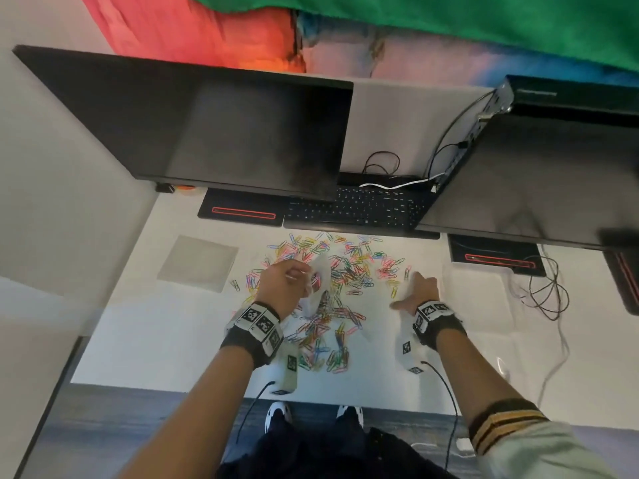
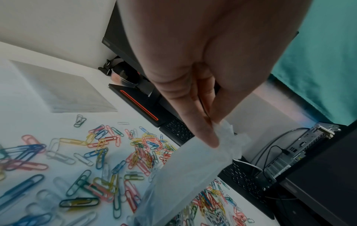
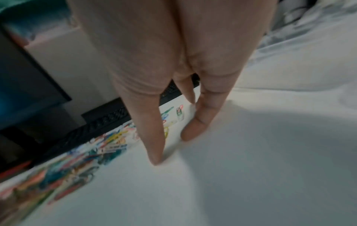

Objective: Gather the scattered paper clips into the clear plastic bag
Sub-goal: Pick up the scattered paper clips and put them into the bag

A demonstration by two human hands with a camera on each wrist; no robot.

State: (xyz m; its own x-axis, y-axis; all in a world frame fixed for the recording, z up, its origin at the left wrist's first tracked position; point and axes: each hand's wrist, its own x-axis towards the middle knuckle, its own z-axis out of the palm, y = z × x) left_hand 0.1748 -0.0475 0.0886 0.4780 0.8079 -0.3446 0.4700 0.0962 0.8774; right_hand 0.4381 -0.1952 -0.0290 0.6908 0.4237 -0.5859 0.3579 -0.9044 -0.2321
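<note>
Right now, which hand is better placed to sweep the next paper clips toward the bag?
The right hand, probably. Its fingers are straight and hold nothing, beside the right edge of the paper clips. The left hand is busy: it pinches the clear plastic bag above the pile.

An office workstation: a white tabletop (image 1: pixel 145 340) carries two dark monitors, one at eleven o'clock (image 1: pixel 214 129) and one at two (image 1: pixel 539 178), a black keyboard (image 1: pixel 356 207) at twelve, a small desktop computer (image 2: pixel 301 146) and loose cables (image 1: pixel 546 295).
</note>
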